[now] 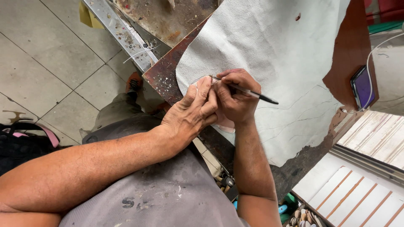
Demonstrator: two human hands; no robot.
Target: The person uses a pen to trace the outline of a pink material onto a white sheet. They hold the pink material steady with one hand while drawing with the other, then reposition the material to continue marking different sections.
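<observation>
— Tiles (46, 54) on the far left, pale floor, with a dark bag with a pink strap (25, 141) lying low at the edge. What's your left hand doing?

— Your left hand (191, 113) presses flat, fingers together, on a small pale template (201, 82) lying on the grey leather sheet (269, 63) near its rounded edge. It pins the piece rather than clasping it.

— And beside it?

— Your right hand (236, 98) sits touching the left, fingers pinched tight on a dark pen (252, 93), its tip down at the template's edge.

— Further right?

— The sheet spreads across the stained brown workbench (162, 80). At the right edge a phone with a purple screen (362, 87) rests, a white cable (374, 46) looping near it.
</observation>
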